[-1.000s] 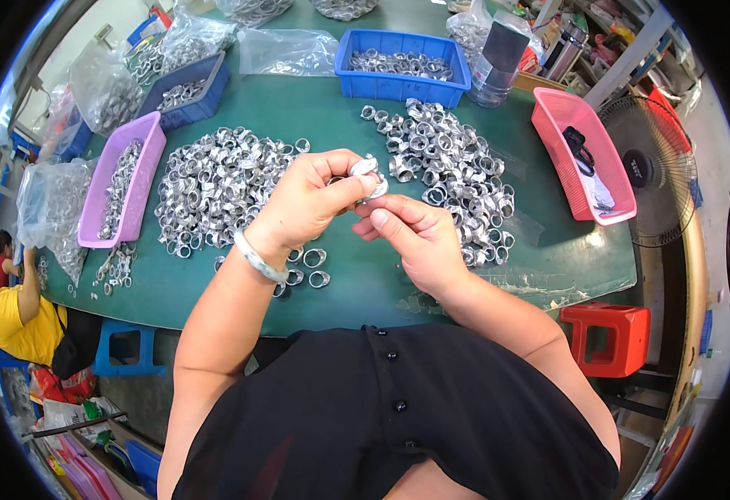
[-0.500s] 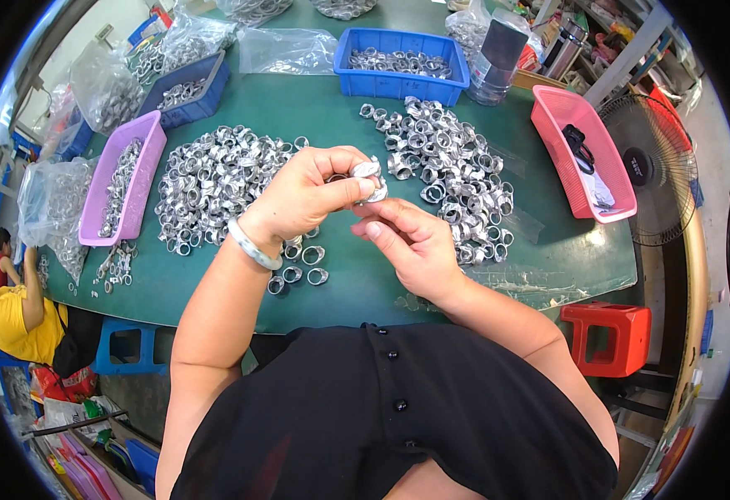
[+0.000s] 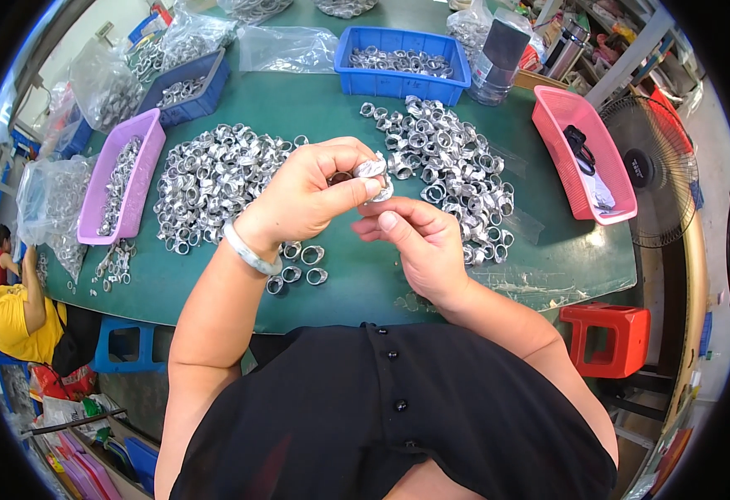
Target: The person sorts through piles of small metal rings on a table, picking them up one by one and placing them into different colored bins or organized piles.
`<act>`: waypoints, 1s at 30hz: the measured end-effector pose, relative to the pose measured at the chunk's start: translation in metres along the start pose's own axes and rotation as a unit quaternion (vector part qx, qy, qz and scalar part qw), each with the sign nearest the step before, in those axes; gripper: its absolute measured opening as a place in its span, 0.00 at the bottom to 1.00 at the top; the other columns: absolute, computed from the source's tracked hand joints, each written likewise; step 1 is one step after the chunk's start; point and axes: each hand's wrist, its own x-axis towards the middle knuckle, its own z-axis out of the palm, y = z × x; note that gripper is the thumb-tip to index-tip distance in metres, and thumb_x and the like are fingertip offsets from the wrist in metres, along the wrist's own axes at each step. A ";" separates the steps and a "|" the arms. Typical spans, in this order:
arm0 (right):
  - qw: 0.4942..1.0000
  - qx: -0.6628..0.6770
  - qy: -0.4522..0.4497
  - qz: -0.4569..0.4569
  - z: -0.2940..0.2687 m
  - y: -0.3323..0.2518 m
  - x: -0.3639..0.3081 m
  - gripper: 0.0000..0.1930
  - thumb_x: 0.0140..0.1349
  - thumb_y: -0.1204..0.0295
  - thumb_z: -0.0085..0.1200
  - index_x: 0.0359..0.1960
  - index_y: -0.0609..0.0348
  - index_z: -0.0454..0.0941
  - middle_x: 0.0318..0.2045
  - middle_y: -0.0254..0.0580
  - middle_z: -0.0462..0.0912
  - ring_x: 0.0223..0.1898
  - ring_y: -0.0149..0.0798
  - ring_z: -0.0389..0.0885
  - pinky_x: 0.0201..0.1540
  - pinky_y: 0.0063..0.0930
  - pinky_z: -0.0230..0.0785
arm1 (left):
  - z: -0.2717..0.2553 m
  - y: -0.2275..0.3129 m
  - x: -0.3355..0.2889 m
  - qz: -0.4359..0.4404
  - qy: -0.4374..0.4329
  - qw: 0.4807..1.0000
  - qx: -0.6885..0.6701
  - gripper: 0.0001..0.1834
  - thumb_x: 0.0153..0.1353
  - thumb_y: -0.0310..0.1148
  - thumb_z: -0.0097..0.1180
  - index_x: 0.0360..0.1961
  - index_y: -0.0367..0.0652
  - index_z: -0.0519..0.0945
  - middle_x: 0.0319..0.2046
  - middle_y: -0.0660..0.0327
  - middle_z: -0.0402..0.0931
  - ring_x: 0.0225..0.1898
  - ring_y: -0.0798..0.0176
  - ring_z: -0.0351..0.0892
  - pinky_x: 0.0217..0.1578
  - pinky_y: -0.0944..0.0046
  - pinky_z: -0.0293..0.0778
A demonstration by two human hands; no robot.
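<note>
My left hand (image 3: 313, 185), with a pale bangle at its wrist, pinches silvery metal rings (image 3: 371, 170) between thumb and fingers; how many it holds I cannot tell. Just below and to the right, my right hand (image 3: 422, 243) is closed, thumb against the index finger, its fingertips near the underside of the held rings. Whatever may be in that pinch is hidden. Left of my hands lies a large pile of metal rings (image 3: 215, 187), and another pile (image 3: 457, 167) spreads to the right. A few loose rings (image 3: 302, 265) lie below my left wrist.
A blue tray (image 3: 402, 90) of rings stands at the back of the green table (image 3: 357, 296). Pink baskets flank the piles, one left (image 3: 144, 200), one right (image 3: 561, 154). A fan (image 3: 652, 171) and red stool (image 3: 605, 337) are at right; a person in yellow (image 3: 17, 321) at left.
My left hand keeps its hold on the rings, nearly still. My right thumb has shifted slightly up and right along the fingers.
</note>
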 end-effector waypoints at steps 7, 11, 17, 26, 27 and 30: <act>0.999 0.017 0.036 0.018 -0.004 -0.005 0.003 0.09 0.60 0.77 0.50 0.42 0.66 0.71 0.36 0.44 0.79 0.36 0.34 0.79 0.40 0.26 0.73 | 0.003 0.003 0.001 0.045 0.013 0.989 0.137 0.01 0.54 0.22 0.54 0.28 0.35 0.76 0.29 0.63 0.72 0.32 0.71 0.71 0.34 0.71 0.68; 0.998 0.038 0.048 0.004 -0.001 -0.009 0.005 0.10 0.60 0.78 0.50 0.43 0.66 0.70 0.36 0.43 0.77 0.35 0.33 0.79 0.39 0.26 0.73 | 0.004 0.004 0.001 0.059 0.017 0.983 0.173 0.01 0.54 0.23 0.54 0.27 0.36 0.76 0.29 0.63 0.72 0.31 0.70 0.71 0.33 0.71 0.67; 0.999 0.025 0.043 0.014 -0.004 -0.010 0.007 0.10 0.60 0.79 0.50 0.43 0.66 0.70 0.35 0.41 0.77 0.33 0.31 0.78 0.36 0.24 0.74 | 0.004 0.000 0.001 0.053 0.009 0.984 0.171 0.02 0.54 0.24 0.55 0.28 0.36 0.76 0.28 0.63 0.73 0.31 0.70 0.70 0.33 0.70 0.66; 0.998 0.017 0.055 0.039 -0.005 -0.010 0.009 0.09 0.59 0.79 0.49 0.42 0.66 0.70 0.33 0.41 0.77 0.31 0.30 0.78 0.34 0.23 0.74 | 0.003 -0.005 0.003 0.032 0.001 0.986 0.165 0.03 0.54 0.25 0.55 0.28 0.36 0.76 0.29 0.62 0.73 0.31 0.69 0.71 0.33 0.70 0.66; 0.997 0.014 0.055 0.043 -0.005 -0.010 0.010 0.09 0.59 0.79 0.49 0.42 0.66 0.70 0.33 0.41 0.76 0.30 0.30 0.78 0.33 0.23 0.74 | 0.003 -0.006 0.003 0.032 0.001 0.986 0.165 0.03 0.54 0.25 0.55 0.28 0.36 0.76 0.29 0.62 0.73 0.31 0.69 0.71 0.33 0.70 0.66; 0.998 0.010 0.054 0.045 -0.006 -0.009 0.011 0.11 0.60 0.79 0.49 0.44 0.67 0.69 0.33 0.40 0.76 0.30 0.30 0.78 0.33 0.23 0.74 | 0.003 -0.011 0.003 0.029 -0.001 0.985 0.170 0.03 0.54 0.25 0.55 0.28 0.36 0.76 0.29 0.62 0.73 0.31 0.70 0.71 0.33 0.70 0.67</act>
